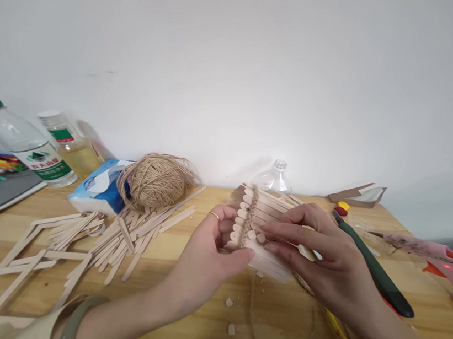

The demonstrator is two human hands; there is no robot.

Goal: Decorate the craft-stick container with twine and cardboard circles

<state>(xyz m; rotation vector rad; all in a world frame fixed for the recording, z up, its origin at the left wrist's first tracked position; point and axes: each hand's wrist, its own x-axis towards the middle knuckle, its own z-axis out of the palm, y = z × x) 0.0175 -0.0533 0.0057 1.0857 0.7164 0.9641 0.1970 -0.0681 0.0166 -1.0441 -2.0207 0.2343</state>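
My left hand (210,252) is wrapped round a craft-stick construction (268,205), its sticks set side by side with their rounded ends towards the left. A strand of jute twine (249,214) runs across it near those ends. The thumb of this hand lies along the lower edge. From the right, the fingertips of my right hand (324,245) pinch a small cut stick end (261,237) against the front, just beside the twine. Another pale stick end (252,234) sits next to it. The inside of the construction is hidden.
A ball of twine (157,181) leans by a tissue pack (99,189), behind loose craft sticks (123,244). Two bottles stand at back left, a water bottle (31,145) and a jar (71,151). On the right lie a green-handled tool (372,261) and a pink glue gun (442,258).
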